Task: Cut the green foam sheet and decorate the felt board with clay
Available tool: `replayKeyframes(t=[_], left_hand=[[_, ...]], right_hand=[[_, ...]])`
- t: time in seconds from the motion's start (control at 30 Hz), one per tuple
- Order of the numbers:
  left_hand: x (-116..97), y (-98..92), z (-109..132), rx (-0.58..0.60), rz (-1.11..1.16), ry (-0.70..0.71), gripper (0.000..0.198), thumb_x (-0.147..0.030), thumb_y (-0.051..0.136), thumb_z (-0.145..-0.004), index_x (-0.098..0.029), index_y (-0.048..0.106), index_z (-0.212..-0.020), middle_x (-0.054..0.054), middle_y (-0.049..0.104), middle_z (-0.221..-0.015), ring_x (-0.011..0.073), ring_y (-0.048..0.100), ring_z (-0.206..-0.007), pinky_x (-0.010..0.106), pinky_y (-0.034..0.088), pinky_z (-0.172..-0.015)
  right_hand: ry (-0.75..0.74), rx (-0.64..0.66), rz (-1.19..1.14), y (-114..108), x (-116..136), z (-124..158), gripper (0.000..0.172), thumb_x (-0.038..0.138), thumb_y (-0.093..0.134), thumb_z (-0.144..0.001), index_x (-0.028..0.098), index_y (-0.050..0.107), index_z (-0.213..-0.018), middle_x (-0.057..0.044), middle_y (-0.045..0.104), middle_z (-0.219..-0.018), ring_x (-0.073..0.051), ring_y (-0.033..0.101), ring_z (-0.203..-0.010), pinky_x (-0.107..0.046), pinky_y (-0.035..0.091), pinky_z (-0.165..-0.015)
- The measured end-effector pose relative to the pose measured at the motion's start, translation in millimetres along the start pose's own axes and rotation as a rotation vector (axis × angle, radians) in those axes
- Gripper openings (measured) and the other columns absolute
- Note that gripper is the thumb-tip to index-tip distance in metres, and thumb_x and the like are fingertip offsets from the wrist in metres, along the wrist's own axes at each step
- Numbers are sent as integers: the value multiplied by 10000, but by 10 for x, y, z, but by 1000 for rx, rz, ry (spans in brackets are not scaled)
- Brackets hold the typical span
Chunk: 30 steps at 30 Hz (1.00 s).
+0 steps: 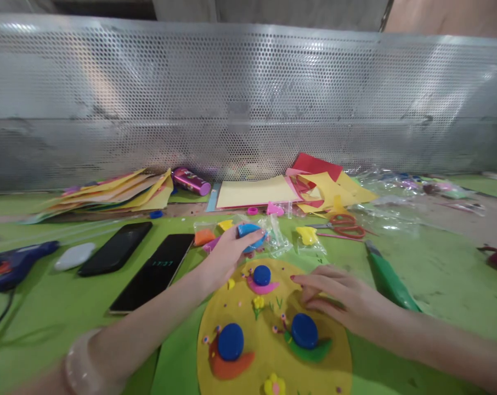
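Note:
My left hand (227, 253) has its fingers around a light blue rounded piece (248, 236), beyond the far edge of a round yellow board (273, 340). Over the board's right side hovers my right hand (328, 288), fingers apart and holding nothing. Three snail figures with dark blue shells are on the board: a pink one (263, 277), an orange one (231, 343) and a green one (305, 332). A yellow flower (275, 384) lies near the front. Clear packets of orange clay (204, 236) and yellow clay (306, 236) rest behind the board.
Two phones (117, 249) (156, 271), a white case (74, 257) and a glue gun (20, 263) lie left. Scissors (343, 225) and a green cutter (390, 277) lie right. Coloured paper (257, 192) and a perforated metal panel (232, 82) stand behind.

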<state>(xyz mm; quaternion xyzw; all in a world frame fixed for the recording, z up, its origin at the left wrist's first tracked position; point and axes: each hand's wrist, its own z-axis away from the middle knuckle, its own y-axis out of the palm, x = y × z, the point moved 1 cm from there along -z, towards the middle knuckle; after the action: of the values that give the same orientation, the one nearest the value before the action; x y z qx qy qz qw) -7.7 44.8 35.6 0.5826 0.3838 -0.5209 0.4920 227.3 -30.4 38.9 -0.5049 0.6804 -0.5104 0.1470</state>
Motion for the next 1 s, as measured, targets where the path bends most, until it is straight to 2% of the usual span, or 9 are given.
replayKeyframes(t=[0.2, 0.3, 0.4, 0.47, 0.7, 0.87, 1.0], left_hand=[[-7, -18, -4, 6, -32, -9, 245, -311, 643, -960, -142, 615, -1136, 77, 638, -1134, 208, 653, -960, 396, 575, -829], [-11, -23, 1, 5, -49, -16, 250, -314, 643, -960, -143, 614, -1139, 78, 638, -1136, 209, 653, -962, 399, 574, -833], [-4, -32, -3, 1, -62, -17, 250, -317, 643, -960, -143, 615, -1137, 78, 638, -1136, 212, 651, -972, 404, 572, -840], [7, -38, -13, 0, -68, -15, 249, -317, 644, -959, -143, 616, -1135, 77, 639, -1133, 212, 651, -972, 405, 571, -842], [30, -45, -23, 3, -73, -9, 251, -321, 642, -960, -144, 616, -1136, 78, 638, -1137, 214, 650, -977, 408, 569, -848], [21, -46, -15, 3, -67, -8, 252, -321, 641, -960, -144, 616, -1138, 79, 638, -1142, 216, 649, -984, 412, 568, -853], [14, -39, -13, 2, -66, -16, 252, -318, 644, -959, -144, 616, -1139, 79, 638, -1140, 215, 650, -982, 410, 569, -850]], right_hand=[[-31, -35, 41, 64, -13, -83, 294, 347, 386, -1138, 182, 534, -1331, -48, 690, -995, -205, 666, -914, -372, 549, -814], [-43, -28, 55, 71, 3, -68, 336, 283, 405, -1131, 252, 388, -1465, 6, 732, -980, -216, 661, -965, -382, 532, -843], [-46, -24, 78, 72, 13, -33, 523, 179, 412, -1099, 334, 200, -1551, 60, 744, -977, -233, 658, -966, -393, 524, -841], [-52, -21, 95, 73, 14, -16, 592, 125, 411, -1068, 327, 162, -1566, 52, 745, -982, -238, 659, -973, -387, 529, -844], [-89, -46, 173, 29, 79, -35, 615, 65, 385, -987, 277, 238, -1545, -43, 710, -1117, -212, 660, -1017, -340, 557, -853], [-79, -76, 228, -62, 160, -48, 515, 45, 390, -918, 246, 460, -1386, -71, 681, -1204, -195, 633, -1078, -308, 546, -898], [-66, -84, 260, -81, 167, -10, 509, 58, 385, -924, 196, 427, -1412, -77, 684, -1169, -189, 616, -1114, -303, 534, -948]])
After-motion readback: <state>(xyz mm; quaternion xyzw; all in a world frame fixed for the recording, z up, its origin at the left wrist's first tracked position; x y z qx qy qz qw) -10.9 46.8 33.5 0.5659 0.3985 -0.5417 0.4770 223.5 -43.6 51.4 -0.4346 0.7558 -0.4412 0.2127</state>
